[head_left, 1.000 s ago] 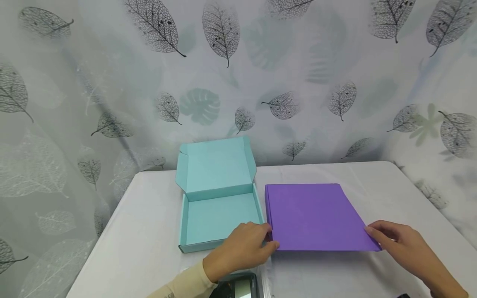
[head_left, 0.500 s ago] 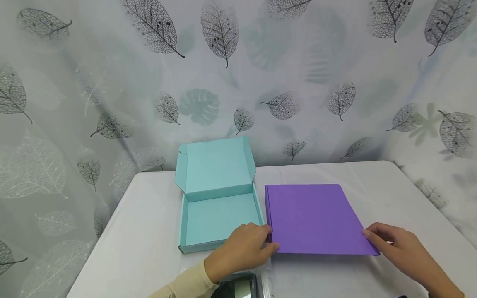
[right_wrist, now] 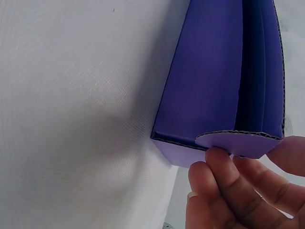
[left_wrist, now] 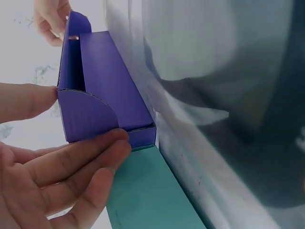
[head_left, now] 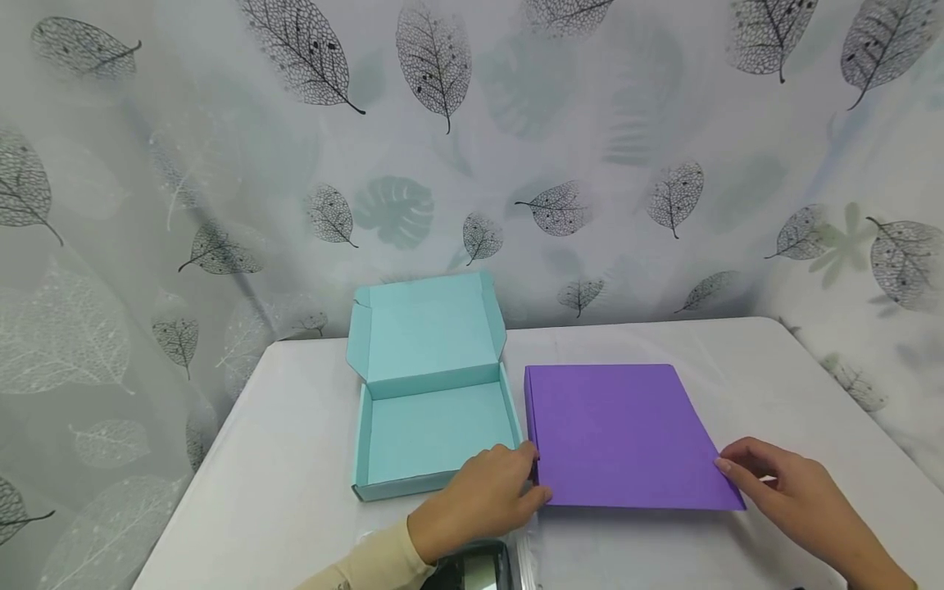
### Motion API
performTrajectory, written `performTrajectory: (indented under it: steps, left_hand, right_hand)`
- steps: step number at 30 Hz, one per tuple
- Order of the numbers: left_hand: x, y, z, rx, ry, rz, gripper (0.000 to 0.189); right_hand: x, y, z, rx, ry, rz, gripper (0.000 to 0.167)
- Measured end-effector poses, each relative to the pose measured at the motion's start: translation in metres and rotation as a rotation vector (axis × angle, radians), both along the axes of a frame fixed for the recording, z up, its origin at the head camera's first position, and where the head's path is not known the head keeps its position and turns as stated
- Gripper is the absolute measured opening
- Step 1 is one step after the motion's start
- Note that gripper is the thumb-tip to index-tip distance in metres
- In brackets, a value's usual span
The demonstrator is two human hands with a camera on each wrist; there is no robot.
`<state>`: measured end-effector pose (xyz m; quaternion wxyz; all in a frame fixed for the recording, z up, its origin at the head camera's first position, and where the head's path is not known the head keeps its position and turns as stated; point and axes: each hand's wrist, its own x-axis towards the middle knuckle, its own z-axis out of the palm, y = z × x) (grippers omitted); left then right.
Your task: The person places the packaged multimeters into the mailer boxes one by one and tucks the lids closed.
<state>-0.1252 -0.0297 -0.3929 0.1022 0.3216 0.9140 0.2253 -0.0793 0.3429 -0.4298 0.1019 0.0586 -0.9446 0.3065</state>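
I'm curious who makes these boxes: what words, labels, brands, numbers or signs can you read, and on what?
No readable text anywhere.
Purple box: no lettering visible.
Teal box: no legible lettering.
Left sleeve: a small mark at the picture's edge, too unclear to read.
Backdrop: printed leaves, no writing.

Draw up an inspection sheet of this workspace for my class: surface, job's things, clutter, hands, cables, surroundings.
Surface: table with a white covering.
Job's things: purple box, lid not fully shut, gap along its front in both wrist views.
Clutter: teal box, open, left of the purple one; dark object at the near edge, partly hidden, unidentifiable.
Hands: left hand grips the purple box's near left corner; right hand its near right corner.
Cables: nothing seen.
Surroundings: leaf-printed backdrop.
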Motion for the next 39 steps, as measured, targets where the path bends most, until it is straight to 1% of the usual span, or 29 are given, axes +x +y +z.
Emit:
performTrajectory:
  steps: [9,13,15,20,25,29,32,36,39]
  left_hand:
    - [-0.0005,-0.0001,-0.0012,0.008,-0.014,0.015,0.028]
    - [-0.0014,0.0000,-0.0018,0.020,-0.016,0.022,0.031]
    - [-0.0019,0.0000,-0.0021,0.028,-0.016,0.025,0.032]
    - [-0.0029,0.0005,-0.0030,0.039,-0.026,0.031,0.030]
    - [-0.0045,0.0013,-0.0033,0.057,-0.055,0.043,0.031]
    - [-0.0054,0.0010,-0.0033,0.095,-0.106,0.056,0.033]
    - [-0.0057,0.0001,-0.0043,0.154,-0.176,0.070,0.033]
    - [-0.0062,-0.0014,-0.0059,0.216,-0.250,0.076,0.034]
    - [-0.0069,-0.0024,-0.0062,0.228,-0.266,0.069,0.036]
  right_hand:
    - [0.0005,0.0006,-0.0009,-0.002,0.007,0.004,0.003]
    - [-0.0006,0.0024,-0.0014,0.003,-0.009,0.010,0.005]
    - [-0.0012,0.0037,-0.0014,0.004,-0.036,0.012,0.004]
    - [-0.0013,0.0057,-0.0007,0.012,-0.105,0.001,0.011]
    - [-0.0004,0.0048,-0.0015,0.009,-0.092,0.011,0.017]
    - [-0.0003,0.0059,-0.0009,0.020,-0.125,0.031,0.022]
    - [0.0003,0.0069,0.0005,0.021,-0.184,0.028,0.025]
    - [0.0010,0.0077,0.0016,-0.020,-0.248,0.038,0.030]
    - [0.0010,0.0085,0.0019,-0.063,-0.285,0.055,0.032]
